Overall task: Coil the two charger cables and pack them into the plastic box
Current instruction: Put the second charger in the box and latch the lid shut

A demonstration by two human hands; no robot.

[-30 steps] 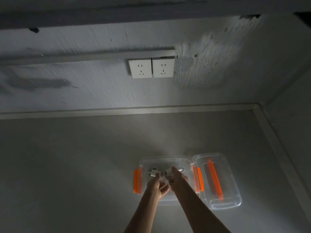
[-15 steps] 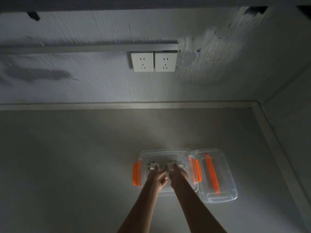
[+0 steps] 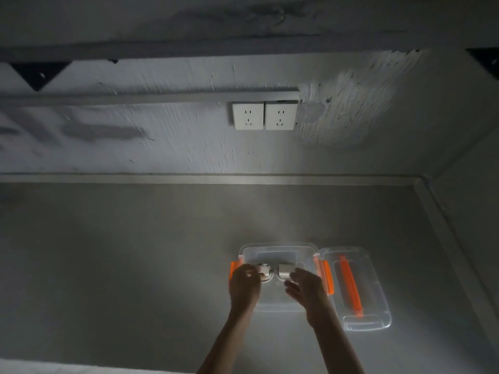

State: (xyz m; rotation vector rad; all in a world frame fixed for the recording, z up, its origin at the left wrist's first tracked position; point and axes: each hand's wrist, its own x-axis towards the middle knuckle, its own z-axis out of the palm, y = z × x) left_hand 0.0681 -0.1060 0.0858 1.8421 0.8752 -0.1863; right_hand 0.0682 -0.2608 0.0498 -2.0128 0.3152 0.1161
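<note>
A clear plastic box with orange latches sits on the grey floor. Inside it lie two white chargers with coiled cables: the left charger and the right charger. My left hand reaches into the box with its fingertips on the left charger. My right hand is over the box, fingers curled beside the right charger. The cables are mostly hidden under my hands. In the dim light I cannot see whether either hand still grips its charger.
The box's clear lid with an orange handle lies flat just right of the box. Two white wall sockets sit on the rough wall ahead. A skirting strip runs along the wall, and a side wall closes the right.
Both hands have lowered the chargers into the box and spread slightly apart. The camera has tilted, so the box sits lower in view.
</note>
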